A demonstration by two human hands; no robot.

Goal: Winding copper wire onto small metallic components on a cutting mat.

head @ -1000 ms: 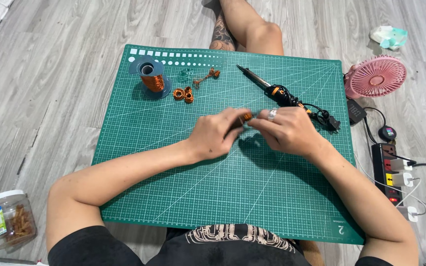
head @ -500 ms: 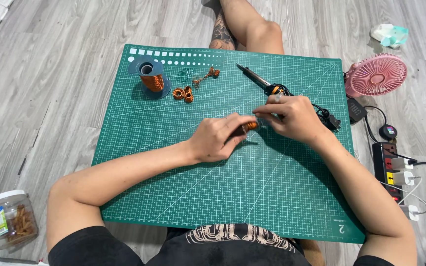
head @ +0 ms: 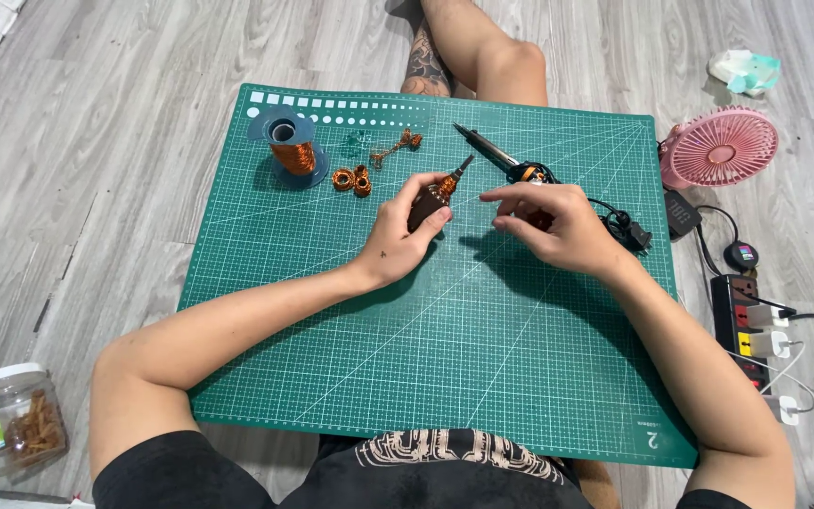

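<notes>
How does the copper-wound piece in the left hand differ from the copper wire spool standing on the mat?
The copper-wound piece is held tilted off the mat in the left hand; the copper wire spool stands upright on the green cutting mat, untouched. The piece is dark, slim and tapers to a point; the spool is a broader cylinder with bluish flanges. Both carry orange copper wire.
</notes>
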